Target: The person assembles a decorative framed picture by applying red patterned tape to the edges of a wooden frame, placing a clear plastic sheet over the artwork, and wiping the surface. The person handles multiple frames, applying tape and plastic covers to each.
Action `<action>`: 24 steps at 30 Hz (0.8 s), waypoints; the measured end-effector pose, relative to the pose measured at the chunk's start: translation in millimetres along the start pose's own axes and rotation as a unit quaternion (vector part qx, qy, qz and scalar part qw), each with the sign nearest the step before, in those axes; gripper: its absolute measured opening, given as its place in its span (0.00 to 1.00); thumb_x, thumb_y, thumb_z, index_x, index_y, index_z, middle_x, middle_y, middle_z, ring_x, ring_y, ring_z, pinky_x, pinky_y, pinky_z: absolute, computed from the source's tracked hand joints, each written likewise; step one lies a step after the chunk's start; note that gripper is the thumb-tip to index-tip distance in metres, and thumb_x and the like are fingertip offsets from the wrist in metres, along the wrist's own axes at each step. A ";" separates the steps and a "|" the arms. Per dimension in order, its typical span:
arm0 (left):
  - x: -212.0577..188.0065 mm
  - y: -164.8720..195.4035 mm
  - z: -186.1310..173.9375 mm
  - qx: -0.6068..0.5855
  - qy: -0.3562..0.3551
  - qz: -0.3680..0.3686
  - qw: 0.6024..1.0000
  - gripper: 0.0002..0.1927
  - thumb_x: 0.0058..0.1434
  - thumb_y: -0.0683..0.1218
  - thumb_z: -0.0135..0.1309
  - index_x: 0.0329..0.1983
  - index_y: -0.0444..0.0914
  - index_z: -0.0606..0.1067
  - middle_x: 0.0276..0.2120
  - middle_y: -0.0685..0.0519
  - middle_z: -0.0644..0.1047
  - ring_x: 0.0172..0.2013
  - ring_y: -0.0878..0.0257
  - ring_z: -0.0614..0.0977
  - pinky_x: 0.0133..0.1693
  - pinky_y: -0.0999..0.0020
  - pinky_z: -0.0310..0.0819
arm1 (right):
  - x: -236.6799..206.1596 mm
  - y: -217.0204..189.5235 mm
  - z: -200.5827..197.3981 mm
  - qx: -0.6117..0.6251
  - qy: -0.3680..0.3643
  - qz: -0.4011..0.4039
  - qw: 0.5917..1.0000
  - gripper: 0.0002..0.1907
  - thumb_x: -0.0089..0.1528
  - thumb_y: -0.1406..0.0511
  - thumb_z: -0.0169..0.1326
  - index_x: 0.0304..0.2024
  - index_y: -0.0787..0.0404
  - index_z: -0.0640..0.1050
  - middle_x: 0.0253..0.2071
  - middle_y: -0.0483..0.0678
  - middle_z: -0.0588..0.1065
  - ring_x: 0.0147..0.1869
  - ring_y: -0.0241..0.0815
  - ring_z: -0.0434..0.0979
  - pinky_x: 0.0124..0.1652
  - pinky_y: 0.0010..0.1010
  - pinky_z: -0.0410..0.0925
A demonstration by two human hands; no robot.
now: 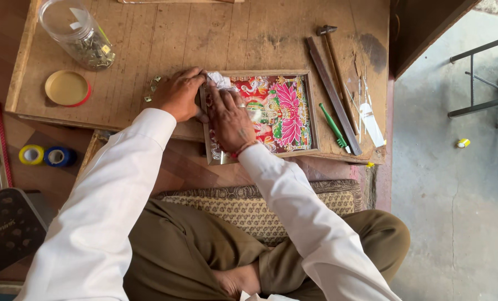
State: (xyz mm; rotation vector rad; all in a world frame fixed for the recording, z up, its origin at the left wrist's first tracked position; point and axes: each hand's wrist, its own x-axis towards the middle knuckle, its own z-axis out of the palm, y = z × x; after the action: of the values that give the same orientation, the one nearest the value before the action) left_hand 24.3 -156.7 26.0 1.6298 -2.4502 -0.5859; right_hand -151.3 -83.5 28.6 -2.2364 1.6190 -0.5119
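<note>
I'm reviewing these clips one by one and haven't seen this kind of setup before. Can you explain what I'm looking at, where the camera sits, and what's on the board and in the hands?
There is no machine here: a person sits cross-legged, and one camera on their head looks down at their hands. Both rest on a framed picture with bright pink flowers, lying on a wooden board. The left hand steadies the frame's left edge; the right hand presses flat on the picture's face, with crumpled white paper just beyond its fingers. Neither hand has a closed grip on anything. Nearby lie a clear jar, its yellow lid, a hammer, a wooden strip and a green-handled tool. Two tape rolls sit lower left.
</note>
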 end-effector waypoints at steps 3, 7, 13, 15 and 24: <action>2.1 -6.4 4.0 0.008 -0.009 0.002 1.000 0.57 0.36 0.59 0.77 0.70 0.43 0.64 0.74 0.55 0.59 0.71 0.53 0.61 0.63 0.45 0.60 | 11.8 16.4 9.9 -0.100 0.042 -0.063 0.992 0.33 0.66 0.58 0.54 0.71 0.58 0.62 0.70 0.60 0.64 0.75 0.60 0.60 0.72 0.47 0.58; 5.0 -12.3 5.3 -0.004 -0.008 0.017 1.000 0.61 0.34 0.60 0.77 0.73 0.44 0.63 0.73 0.53 0.59 0.71 0.53 0.61 0.64 0.46 0.60 | 2.9 77.2 -5.6 -0.053 0.064 -0.029 0.996 0.46 0.64 0.49 0.53 0.74 0.68 0.51 0.74 0.67 0.54 0.79 0.60 0.49 0.73 0.46 0.50; 5.3 -6.0 3.1 0.016 -0.013 0.005 1.000 0.62 0.32 0.59 0.78 0.72 0.43 0.62 0.72 0.55 0.61 0.69 0.53 0.62 0.63 0.45 0.59 | -12.6 140.8 -64.2 -0.193 0.007 0.228 0.954 0.45 0.70 0.40 0.36 0.77 0.62 0.47 0.81 0.56 0.43 0.85 0.51 0.35 0.77 0.47 0.33; 4.5 -7.0 7.1 0.019 0.020 0.014 1.000 0.61 0.32 0.59 0.78 0.71 0.43 0.64 0.71 0.54 0.63 0.68 0.53 0.63 0.62 0.45 0.60 | -8.8 128.4 -57.2 -0.141 0.033 0.163 0.976 0.47 0.70 0.40 0.39 0.77 0.66 0.47 0.81 0.58 0.43 0.86 0.54 0.36 0.78 0.47 0.35; 8.9 -13.3 17.3 0.052 0.073 0.047 0.995 0.46 0.43 0.49 0.72 0.69 0.44 0.71 0.71 0.55 0.68 0.66 0.52 0.71 0.58 0.49 0.69 | 1.7 5.4 24.5 -0.129 -0.042 -0.091 0.987 0.40 0.72 0.45 0.42 0.77 0.63 0.56 0.80 0.56 0.53 0.84 0.52 0.46 0.78 0.50 0.42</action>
State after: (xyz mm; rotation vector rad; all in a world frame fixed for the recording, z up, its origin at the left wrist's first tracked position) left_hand 26.5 -165.1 4.1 1.5249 -2.4698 -0.3177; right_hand -143.8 -85.4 4.6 -2.5746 1.5212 -0.2594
